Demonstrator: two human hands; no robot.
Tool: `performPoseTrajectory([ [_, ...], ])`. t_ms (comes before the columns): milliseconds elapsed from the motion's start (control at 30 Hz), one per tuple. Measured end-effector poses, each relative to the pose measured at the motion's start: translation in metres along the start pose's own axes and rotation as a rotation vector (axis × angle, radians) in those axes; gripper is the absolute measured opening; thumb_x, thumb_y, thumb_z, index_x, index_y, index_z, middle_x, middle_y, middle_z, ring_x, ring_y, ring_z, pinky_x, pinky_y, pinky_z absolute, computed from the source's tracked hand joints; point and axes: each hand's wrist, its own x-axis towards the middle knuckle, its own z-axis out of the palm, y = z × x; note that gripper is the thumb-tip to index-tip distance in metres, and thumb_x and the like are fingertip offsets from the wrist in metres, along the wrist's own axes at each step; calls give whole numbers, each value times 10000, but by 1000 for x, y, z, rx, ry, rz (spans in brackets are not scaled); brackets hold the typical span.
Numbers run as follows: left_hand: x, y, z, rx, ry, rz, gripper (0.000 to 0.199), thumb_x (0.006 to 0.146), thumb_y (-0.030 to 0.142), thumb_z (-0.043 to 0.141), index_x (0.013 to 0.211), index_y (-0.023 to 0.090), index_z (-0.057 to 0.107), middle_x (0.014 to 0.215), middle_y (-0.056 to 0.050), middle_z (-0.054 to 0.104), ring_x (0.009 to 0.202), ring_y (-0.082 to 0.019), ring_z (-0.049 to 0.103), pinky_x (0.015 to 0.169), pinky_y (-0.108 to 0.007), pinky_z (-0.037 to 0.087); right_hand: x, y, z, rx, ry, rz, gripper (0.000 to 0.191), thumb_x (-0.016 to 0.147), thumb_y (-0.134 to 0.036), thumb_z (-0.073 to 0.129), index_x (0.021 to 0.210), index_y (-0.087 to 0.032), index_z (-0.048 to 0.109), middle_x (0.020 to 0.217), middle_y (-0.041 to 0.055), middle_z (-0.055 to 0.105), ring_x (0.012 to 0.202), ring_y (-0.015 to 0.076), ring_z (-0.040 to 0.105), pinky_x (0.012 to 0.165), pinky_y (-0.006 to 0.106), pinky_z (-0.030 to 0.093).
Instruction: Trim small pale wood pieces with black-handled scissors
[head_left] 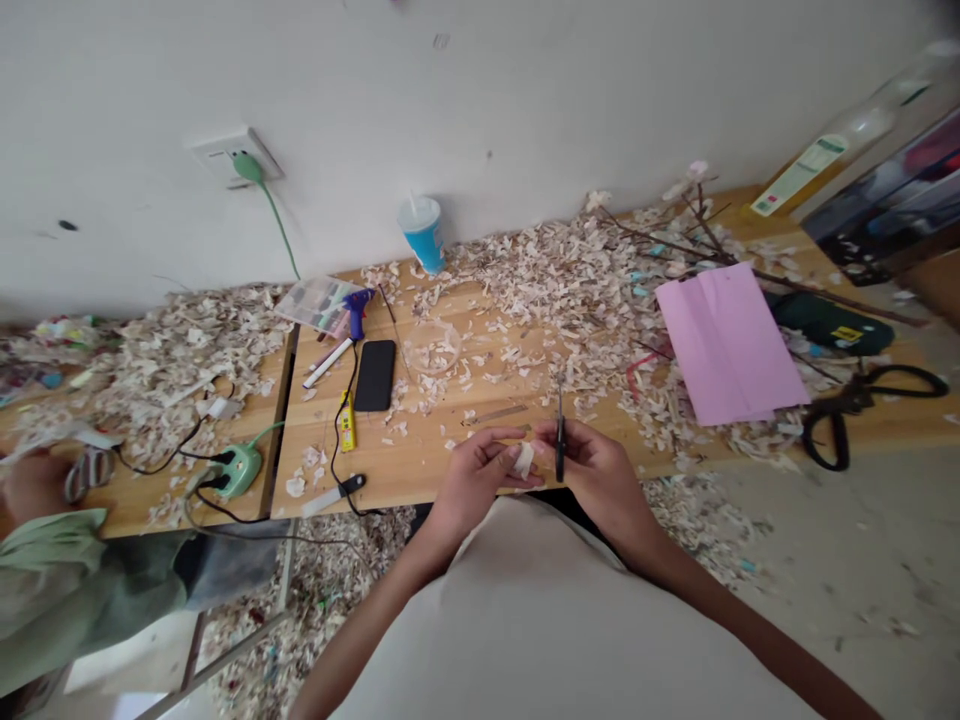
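Observation:
Close to my body, at the front edge of the wooden table, both hands are near each other. My left hand pinches a small whitish piece, thin like a petal or paper scrap. My right hand grips a pair of small scissors with dark handles, the blades pointing away from me. The scissors are just right of the whitish piece; whether they touch it I cannot tell. Pale shavings lie heaped beyond my hands.
Left of my hands lie a black phone, purple glue gun, yellow box cutter and green power strip. A co-worker's hand is far left. Pink paper, large black scissors and a blue cup surround the pile.

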Motion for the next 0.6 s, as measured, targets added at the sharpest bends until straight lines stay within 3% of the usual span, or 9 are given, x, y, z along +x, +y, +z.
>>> performPoseTrajectory([
  [100, 0, -3, 0, 2, -19, 27, 448, 776, 447, 683, 1096, 151, 579, 818, -60, 723, 650, -187, 706, 696, -357, 592, 0, 3, -1, -84, -44, -16, 382, 721, -415, 735, 1015, -185, 659, 1012, 76, 690, 883, 216, 645, 799, 351, 523],
  [200, -1, -8, 0, 47, -35, 81, 427, 820, 439, 635, 1135, 162, 561, 830, -65, 718, 689, -187, 707, 713, -352, 587, -1, 1, -1, -20, -141, 41, 404, 718, -413, 739, 1046, -196, 648, 1010, 62, 690, 869, 208, 651, 810, 359, 531],
  [300, -4, -10, -1, 207, -23, 161, 387, 871, 412, 569, 1185, 184, 564, 838, -59, 709, 752, -179, 699, 745, -333, 569, -2, -2, -2, 53, -193, 93, 430, 721, -405, 740, 1082, -199, 628, 1018, 57, 689, 872, 202, 657, 803, 343, 538],
  [467, -9, -11, -4, 415, -27, 234, 367, 918, 373, 497, 1239, 202, 550, 871, -64, 704, 790, -163, 671, 763, -295, 534, -1, -3, -4, -51, -283, 88, 436, 720, -360, 740, 1107, -191, 628, 1014, 58, 695, 856, 216, 662, 760, 339, 541],
  [600, -9, -15, -7, 363, -15, 206, 384, 909, 386, 512, 1249, 210, 536, 840, -51, 699, 760, -164, 675, 742, -296, 535, 1, -1, -4, -104, -253, 77, 410, 714, -335, 736, 1086, -192, 641, 986, 53, 700, 834, 214, 663, 755, 337, 537],
])
